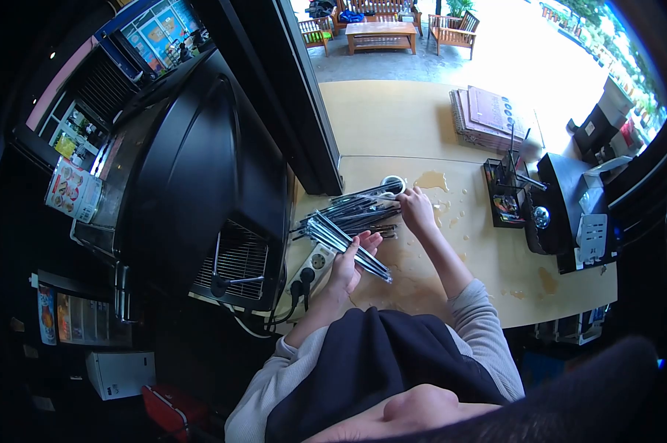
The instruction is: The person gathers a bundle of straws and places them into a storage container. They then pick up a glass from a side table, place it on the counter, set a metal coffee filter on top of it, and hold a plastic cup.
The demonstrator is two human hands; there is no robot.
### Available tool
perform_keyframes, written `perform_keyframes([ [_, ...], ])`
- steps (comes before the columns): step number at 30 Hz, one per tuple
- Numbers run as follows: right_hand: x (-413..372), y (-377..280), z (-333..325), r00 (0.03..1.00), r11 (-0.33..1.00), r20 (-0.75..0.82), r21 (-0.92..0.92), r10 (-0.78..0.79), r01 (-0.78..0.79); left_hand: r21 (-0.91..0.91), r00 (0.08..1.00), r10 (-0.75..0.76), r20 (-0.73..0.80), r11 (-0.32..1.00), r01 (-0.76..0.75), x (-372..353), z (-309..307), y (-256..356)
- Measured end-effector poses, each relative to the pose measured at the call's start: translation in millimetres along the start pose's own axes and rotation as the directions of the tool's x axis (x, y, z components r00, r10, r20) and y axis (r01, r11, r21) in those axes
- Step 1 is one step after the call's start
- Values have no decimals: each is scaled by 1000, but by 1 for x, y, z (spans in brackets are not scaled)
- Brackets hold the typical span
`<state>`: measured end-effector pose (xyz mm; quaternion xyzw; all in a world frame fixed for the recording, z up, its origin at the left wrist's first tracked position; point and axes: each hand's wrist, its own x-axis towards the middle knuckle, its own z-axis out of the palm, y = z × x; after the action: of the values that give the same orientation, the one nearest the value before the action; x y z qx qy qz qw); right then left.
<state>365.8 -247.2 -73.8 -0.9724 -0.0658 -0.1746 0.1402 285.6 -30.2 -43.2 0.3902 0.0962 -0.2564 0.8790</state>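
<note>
My left hand (349,267) holds a bundle of dark straws in clear wrappers (342,240), its thumb lying along them and its fingers curled beneath. Behind the bundle, more wrapped dark straws (359,212) lie in a loose pile on the wooden counter (437,277). The fingers of my right hand (417,210) are pinched together at the pile's right end, on what looks like the end of a wrapped straw. Just beyond those fingertips lies a white ring-shaped roll (394,184), perhaps tape.
Brown liquid (431,180) is spilled over the counter. A power strip (313,267) with black plugs lies left of my left hand, beside a large black machine (200,148). A black post (274,88) rises behind. Rightward are a black organizer (504,196) and stacked menus (492,111).
</note>
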Motion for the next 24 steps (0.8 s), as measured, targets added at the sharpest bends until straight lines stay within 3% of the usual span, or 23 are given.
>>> perform_keyframes([
  [3,2,-9,-15,998,999,-55,24,31,-29,5,999,-7,34,1000,7,5,-6,-2],
  [6,-6,-43,-57,989,918,-141,397,47,13,10,998,-50,25,999,50,8,-11,-5],
  [10,-38,-83,-71,998,672,60,738,10,-51,-37,986,53,158,998,-48,7,-16,-10],
  [11,-47,-93,-73,989,579,142,804,35,-136,-20,975,74,211,997,-71,7,-19,-11],
  [13,-62,-99,-61,992,646,122,756,24,-109,-39,930,126,344,992,-121,3,-17,-10],
  [18,-86,-114,-61,998,641,-19,767,53,-20,-54,922,157,353,988,-147,-14,-12,-15],
  [20,-93,-120,-65,995,712,-95,697,-20,81,-27,919,179,352,983,-182,-18,-15,-21],
  [24,-105,-125,-69,976,706,-203,679,-83,201,64,928,171,332,977,-203,-29,-17,-21],
])
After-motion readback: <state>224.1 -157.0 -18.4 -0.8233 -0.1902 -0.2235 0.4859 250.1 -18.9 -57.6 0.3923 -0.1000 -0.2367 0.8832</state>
